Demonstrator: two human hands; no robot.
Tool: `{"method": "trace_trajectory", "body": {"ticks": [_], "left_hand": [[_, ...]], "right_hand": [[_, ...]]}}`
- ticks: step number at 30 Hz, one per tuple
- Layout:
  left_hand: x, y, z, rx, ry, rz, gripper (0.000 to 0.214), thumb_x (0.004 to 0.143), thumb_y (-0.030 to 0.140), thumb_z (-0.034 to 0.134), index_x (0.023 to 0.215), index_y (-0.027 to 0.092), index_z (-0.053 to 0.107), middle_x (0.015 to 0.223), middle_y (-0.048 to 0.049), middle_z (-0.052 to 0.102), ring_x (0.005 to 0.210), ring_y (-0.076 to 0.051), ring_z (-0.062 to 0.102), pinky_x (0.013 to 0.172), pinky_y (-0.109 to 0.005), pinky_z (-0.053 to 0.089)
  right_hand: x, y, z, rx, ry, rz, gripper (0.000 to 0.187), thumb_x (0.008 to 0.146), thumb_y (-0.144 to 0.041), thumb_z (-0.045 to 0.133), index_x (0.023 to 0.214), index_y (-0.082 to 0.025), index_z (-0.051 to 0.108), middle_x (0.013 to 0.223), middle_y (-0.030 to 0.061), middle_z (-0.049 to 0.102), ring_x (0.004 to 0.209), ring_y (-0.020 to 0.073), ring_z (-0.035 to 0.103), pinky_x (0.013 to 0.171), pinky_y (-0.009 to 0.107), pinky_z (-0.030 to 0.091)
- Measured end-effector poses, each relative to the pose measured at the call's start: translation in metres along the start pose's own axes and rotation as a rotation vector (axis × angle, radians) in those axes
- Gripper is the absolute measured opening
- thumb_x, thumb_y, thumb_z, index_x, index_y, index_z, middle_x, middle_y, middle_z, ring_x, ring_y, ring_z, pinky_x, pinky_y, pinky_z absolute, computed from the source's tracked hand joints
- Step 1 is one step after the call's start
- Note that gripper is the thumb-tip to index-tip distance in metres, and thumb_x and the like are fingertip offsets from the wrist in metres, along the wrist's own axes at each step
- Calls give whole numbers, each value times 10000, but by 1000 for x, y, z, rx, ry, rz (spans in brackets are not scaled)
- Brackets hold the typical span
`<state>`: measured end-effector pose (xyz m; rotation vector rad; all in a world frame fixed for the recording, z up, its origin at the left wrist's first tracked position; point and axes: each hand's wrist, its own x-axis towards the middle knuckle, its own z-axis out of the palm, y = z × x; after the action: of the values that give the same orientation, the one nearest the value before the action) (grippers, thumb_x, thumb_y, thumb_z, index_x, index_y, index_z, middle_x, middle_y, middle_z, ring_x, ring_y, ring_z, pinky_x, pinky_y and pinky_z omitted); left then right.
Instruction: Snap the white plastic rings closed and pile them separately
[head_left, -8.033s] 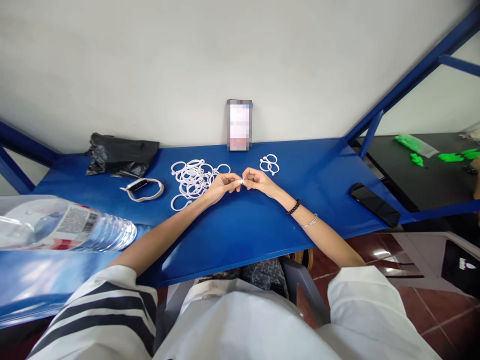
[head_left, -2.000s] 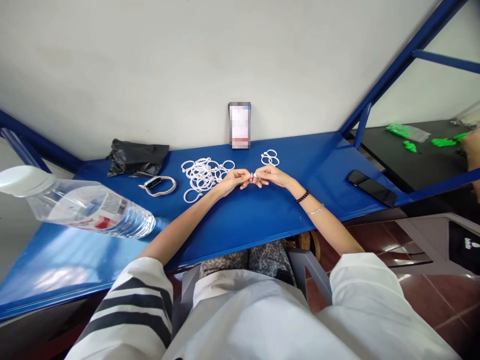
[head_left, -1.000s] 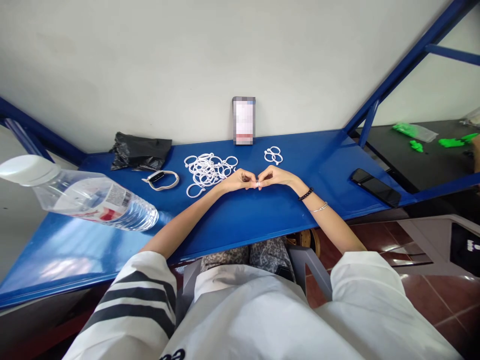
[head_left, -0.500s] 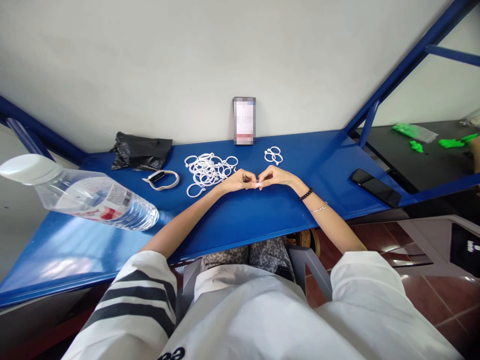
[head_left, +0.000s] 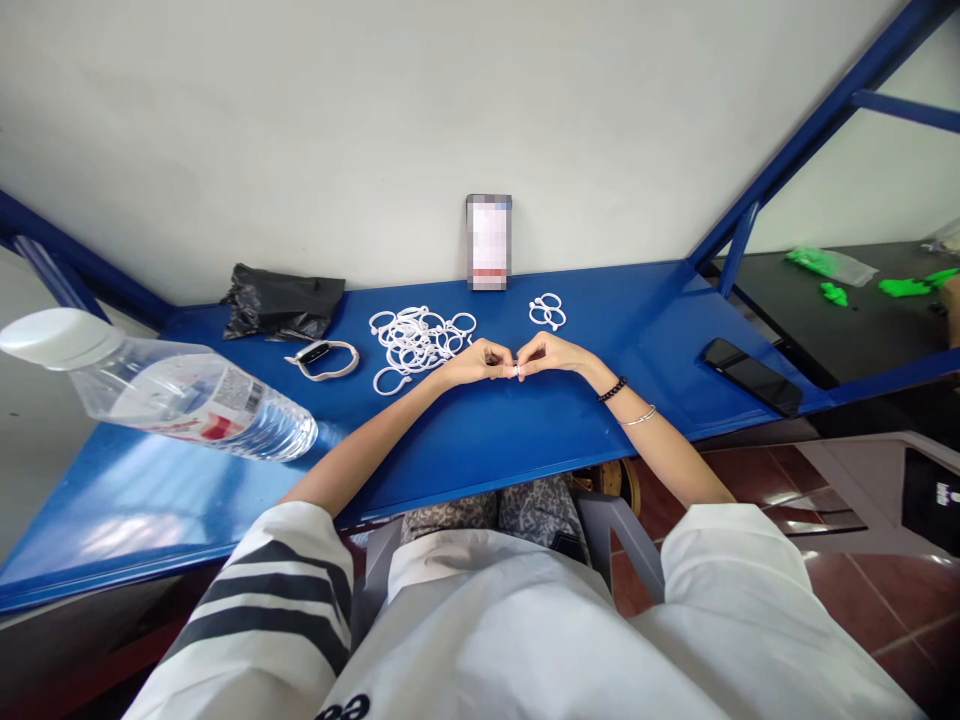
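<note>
Close above the blue table, my left hand (head_left: 484,362) and my right hand (head_left: 547,352) meet fingertip to fingertip. Both pinch a white plastic ring (head_left: 516,370), of which only a small bit shows; the fingers hide the rest. Beside my left hand lies a loose pile of several similar white plastic rings (head_left: 411,340), each with a small knob on its rim. Just beyond my right hand rests a smaller group of white rings (head_left: 547,311), overlapping one another.
A phone (head_left: 489,243) leans upright against the wall. Left on the blue table (head_left: 480,430) are a black plastic bag (head_left: 281,303), a watch (head_left: 322,358) and a tall water bottle (head_left: 187,395). Another phone (head_left: 751,376) lies at the right edge. Green items (head_left: 832,292) lie on a black table.
</note>
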<state>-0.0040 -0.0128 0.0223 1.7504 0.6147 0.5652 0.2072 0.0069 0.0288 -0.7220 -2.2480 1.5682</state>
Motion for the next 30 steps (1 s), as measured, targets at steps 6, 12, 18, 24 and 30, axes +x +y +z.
{"method": "trace_trajectory", "body": {"ticks": [6,12,18,24,30], "left_hand": [[1,-5,-1,9,-5,20,413,731,515,713,678,108,666,583,-10,563,527,-78,447,521,-210,346],[1,-6,0,-12,-11,44,383,751,477,702,672,104,667,597,-17,582,531,-78,457,525,-211,344],[1,-5,0,-4,-8,37,390,731,486,717,667,105,663,607,-23,597,538,-85,472,534,-217,353],[2,-7,-1,2,-18,36,391,743,482,707,685,98,663,648,-36,625,570,-92,500,569,-222,381],[2,-10,-2,12,-25,27,391,750,478,702,686,95,658,656,-40,632,589,-102,524,588,-227,395]], "right_hand": [[0,-3,1,-10,1,2,262,742,-412,740,745,-151,766,722,35,723,638,121,588,639,252,442],[-1,-5,2,-9,5,-11,275,740,-418,738,717,-145,757,682,28,705,609,109,557,613,248,415],[-1,-5,3,-17,9,-6,286,742,-427,735,720,-142,755,684,30,703,617,112,559,616,251,410],[0,-4,2,-13,-1,-13,270,747,-414,736,727,-146,758,706,33,715,632,117,577,638,251,428],[0,-5,3,-11,-1,-10,280,745,-420,739,726,-141,760,701,37,716,628,119,578,643,253,432]]}}
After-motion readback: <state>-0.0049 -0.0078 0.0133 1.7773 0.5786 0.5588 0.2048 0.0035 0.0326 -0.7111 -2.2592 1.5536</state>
